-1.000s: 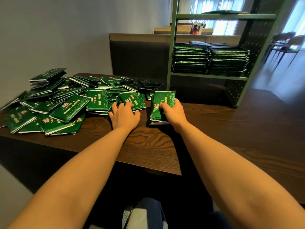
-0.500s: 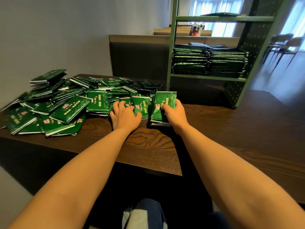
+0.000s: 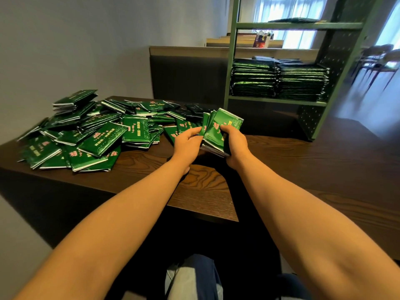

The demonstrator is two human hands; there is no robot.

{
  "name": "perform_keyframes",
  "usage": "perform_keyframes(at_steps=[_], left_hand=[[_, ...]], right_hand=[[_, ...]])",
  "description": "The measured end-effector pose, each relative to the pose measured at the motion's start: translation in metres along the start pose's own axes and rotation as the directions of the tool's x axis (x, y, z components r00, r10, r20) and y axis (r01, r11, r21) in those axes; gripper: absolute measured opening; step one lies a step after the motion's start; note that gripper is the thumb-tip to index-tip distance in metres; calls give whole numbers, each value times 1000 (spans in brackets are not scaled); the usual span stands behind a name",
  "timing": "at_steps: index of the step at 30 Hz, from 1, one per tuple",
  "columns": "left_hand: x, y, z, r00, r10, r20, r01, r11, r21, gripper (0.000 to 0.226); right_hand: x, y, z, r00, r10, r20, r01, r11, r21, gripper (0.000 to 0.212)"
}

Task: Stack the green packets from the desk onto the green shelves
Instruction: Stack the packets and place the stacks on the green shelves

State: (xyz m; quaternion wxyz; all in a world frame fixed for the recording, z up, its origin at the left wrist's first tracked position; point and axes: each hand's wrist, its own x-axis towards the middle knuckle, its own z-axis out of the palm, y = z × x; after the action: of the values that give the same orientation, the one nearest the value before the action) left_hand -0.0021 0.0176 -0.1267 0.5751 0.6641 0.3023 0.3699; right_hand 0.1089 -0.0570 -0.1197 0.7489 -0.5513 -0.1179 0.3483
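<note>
- Bundle [image 3: 218, 132] of green packets sits clamped in the right hand [image 3: 234, 146], thumb over the printed top face and the other fingers wrapped under the stack, its lower end close above the desk [image 3: 303, 169].
- Left hand [image 3: 187, 146] presses against the bundle's left edge, fingertips pinched on a packet that is being slid in beside the fanned tops; it is closed on that edge rather than spread.
- Long axis of the bundle runs away from the wrist, up and forward, with the far ends splayed apart into about 3 visible leaves.
- Shelves [image 3: 279, 101] stand ahead and to the right of the grip, well apart from it, so the right hand is the nearer of the 2 for the carry.
- Shelved stacks [image 3: 279, 80] lie flat in 2 side-by-side columns on the middle shelf, so the bundle will probably need squaring and turning flat before it goes on top.
- Loose heap [image 3: 91, 135] spreads to the left of the grip, just beside the left hand, which is the nearer one for picking more.
- Judgement: most of the work remains, given how many packets lie on the desk.
</note>
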Motion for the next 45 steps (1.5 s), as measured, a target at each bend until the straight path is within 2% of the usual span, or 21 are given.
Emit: perform_keyframes(at_steps=[1, 3, 6, 9, 12, 15, 17, 19, 22, 26, 28, 31, 33, 36, 39, 42, 45], left_hand=[[1, 2, -2, 1000, -25, -1, 25, 999, -38, 34], [0, 5, -5, 1000, -10, -7, 10, 1000, 7, 32], [1, 6, -13, 993, 121, 2, -118, 969, 219, 32], [4, -2, -23, 972, 234, -18, -199, 863, 464, 27], [9, -12, -31, 972, 207, -112, -101, 796, 596, 28], [10, -23, -32, 974, 131, -184, 71, 597, 799, 42], [12, -26, -31, 984, 61, -170, 117, 499, 858, 46], [14, -28, -31, 988, 30, -149, 117, 478, 871, 41], [13, -26, -34, 980, 84, -182, 95, 605, 791, 35], [12, -25, -37, 943, 167, -287, 44, 793, 608, 41], [12, -23, -38, 919, 209, -335, -3, 852, 523, 43], [14, -20, -41, 906, 161, -391, 3, 923, 386, 21], [16, -16, -47, 911, 81, -405, 30, 965, 261, 20], [18, -7, -56, 903, -73, -424, 90, 996, 20, 22], [16, 3, -54, 905, -145, -400, 103, 987, -124, 21], [11, 10, -48, 918, -140, -370, 77, 981, -179, 26], [7, 12, -38, 954, -61, -292, 31, 994, -104, 19]], right_hand=[[-1, -2, 3, 1000, 10, 20, -10, 1000, 15, 37], [-2, -4, 7, 999, 7, 48, -8, 1000, 17, 46], [1, -1, 9, 998, -44, 37, 46, 998, -51, 50], [2, 6, 5, 993, -117, 8, 117, 978, -174, 40], [1, 10, -3, 984, -175, 24, 176, 953, -248, 29], [-1, 12, -7, 972, -227, 61, 234, 923, -306, 22], [-1, 15, -7, 962, -258, 84, 272, 899, -345, 25], [0, 19, -7, 955, -277, 110, 298, 878, -374, 37], [2, 21, -6, 950, -287, 121, 311, 862, -400, 46], [2, 20, -7, 949, -283, 137, 314, 862, -399, 46], [3, 20, -7, 951, -278, 133, 308, 865, -397, 45], [6, 20, -7, 959, -261, 109, 283, 868, -409, 49], [6, 19, -6, 964, -249, 90, 263, 871, -415, 60], [3, 20, -5, 960, -273, 65, 275, 864, -421, 80], [6, 20, -4, 963, -264, 43, 257, 864, -434, 84], [7, 18, -1, 974, -227, 28, 216, 877, -430, 80], [3, 14, 2, 976, -216, 21, 205, 885, -419, 69]])
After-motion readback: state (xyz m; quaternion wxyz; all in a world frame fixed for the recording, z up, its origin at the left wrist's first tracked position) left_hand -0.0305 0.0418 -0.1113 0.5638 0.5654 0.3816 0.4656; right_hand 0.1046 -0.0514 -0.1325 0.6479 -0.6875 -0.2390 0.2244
